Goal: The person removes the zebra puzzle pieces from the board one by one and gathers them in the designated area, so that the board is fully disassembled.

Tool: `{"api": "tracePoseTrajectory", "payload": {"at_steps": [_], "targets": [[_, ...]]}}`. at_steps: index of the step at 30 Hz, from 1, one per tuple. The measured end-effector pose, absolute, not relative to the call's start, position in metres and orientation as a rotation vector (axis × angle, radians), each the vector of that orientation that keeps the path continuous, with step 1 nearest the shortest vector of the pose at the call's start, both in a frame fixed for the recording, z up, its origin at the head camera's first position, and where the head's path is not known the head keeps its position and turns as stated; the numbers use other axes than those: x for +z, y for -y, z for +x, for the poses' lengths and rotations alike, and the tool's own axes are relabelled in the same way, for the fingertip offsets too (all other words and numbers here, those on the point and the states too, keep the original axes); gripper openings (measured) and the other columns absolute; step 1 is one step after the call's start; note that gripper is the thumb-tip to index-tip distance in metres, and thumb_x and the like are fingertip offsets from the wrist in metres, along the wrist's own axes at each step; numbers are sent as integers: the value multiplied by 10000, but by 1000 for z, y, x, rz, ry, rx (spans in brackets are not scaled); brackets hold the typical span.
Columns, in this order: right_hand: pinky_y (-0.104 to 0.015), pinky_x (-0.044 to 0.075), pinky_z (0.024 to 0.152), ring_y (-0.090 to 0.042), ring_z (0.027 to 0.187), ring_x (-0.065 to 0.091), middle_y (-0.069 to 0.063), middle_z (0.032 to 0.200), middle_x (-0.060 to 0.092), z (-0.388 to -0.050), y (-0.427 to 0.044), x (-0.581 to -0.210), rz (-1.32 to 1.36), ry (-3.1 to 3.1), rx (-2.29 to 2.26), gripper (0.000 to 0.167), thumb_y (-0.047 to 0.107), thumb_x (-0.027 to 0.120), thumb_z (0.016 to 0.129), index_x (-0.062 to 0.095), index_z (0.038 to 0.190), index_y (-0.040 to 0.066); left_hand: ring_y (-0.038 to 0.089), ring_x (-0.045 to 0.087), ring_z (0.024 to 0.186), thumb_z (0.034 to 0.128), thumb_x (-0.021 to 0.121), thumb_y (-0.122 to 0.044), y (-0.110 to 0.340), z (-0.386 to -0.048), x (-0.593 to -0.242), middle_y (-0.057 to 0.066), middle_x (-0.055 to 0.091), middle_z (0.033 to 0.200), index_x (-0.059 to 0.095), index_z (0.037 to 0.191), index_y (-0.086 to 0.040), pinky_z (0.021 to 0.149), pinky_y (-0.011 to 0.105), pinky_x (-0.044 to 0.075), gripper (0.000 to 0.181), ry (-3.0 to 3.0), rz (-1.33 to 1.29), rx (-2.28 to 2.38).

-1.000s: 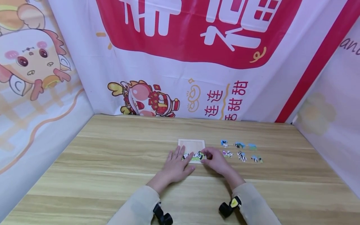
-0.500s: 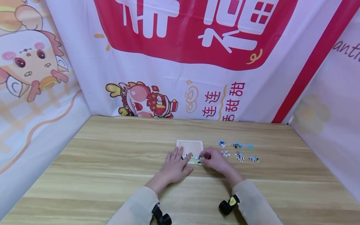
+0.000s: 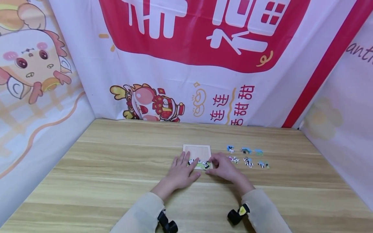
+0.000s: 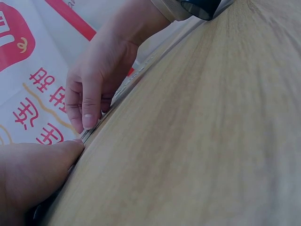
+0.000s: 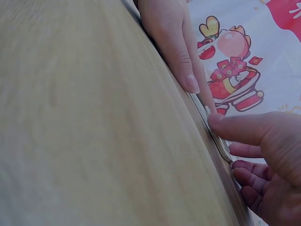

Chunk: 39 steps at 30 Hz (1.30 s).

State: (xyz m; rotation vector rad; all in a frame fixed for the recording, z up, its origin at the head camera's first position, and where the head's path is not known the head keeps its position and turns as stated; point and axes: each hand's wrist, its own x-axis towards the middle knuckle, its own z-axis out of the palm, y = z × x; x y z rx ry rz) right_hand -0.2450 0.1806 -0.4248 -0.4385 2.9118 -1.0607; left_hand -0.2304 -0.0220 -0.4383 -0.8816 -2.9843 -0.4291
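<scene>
A small square puzzle tray (image 3: 198,151) with a pale rim lies on the wooden table. Its front row holds puzzle pieces (image 3: 204,164) with green and black-and-white pictures. My left hand (image 3: 181,174) rests on the tray's left side with fingers stretched out and thumb over the front row. At the front right corner is my right hand (image 3: 222,166), thumb by the front rim and bent fingers by the right rim. In the right wrist view, its thumb and fingers stand apart around the tray edge (image 5: 222,149). Whether they pinch a piece is hidden.
Right of the tray lie several loose puzzle pieces (image 3: 246,150) in two rough rows, some close to my right hand. The wooden table (image 3: 116,168) extends on both sides. Printed cloth (image 3: 175,74) hangs behind it and at the sides.
The front right piece stuck out past the tray's front rim half a second ago; now it lies inside. My right thumb has moved down and left, away from the index finger. The left hand stays put.
</scene>
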Motion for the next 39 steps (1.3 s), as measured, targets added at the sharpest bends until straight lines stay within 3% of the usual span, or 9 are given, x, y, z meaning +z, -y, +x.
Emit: {"api": "tracePoseTrajectory", "payload": {"at_steps": [16, 28, 39], "targets": [[-285, 387, 625, -160, 718, 436, -14, 796, 473, -245, -180, -426, -355, -2894, -1134, 246, 118, 737, 652, 595, 853, 120, 332, -16, 1268, 870, 290, -538, 22, -230, -438, 167, 56, 1413, 253, 1367, -240, 976, 507, 11, 580, 2985, -871, -443], [-268, 455, 606, -159, 695, 527, -18, 762, 573, -249, -184, -423, -251, -2746, -1438, 289, -24, 676, 674, 578, 938, 39, 329, -26, 1269, 865, 282, -553, 22, -232, -440, 162, 41, 1414, 241, 1369, -247, 975, 506, 1, 591, 2993, -867, -450], [-311, 437, 731, -190, 805, 544, -47, 858, 603, -244, -202, -413, -59, -2556, -1659, 358, 60, 686, 705, 566, 1041, 88, 332, -18, 1269, 865, 277, -554, 22, -232, -439, 162, 45, 1415, 246, 1369, -247, 974, 512, 5, 590, 2993, -867, -444]]}}
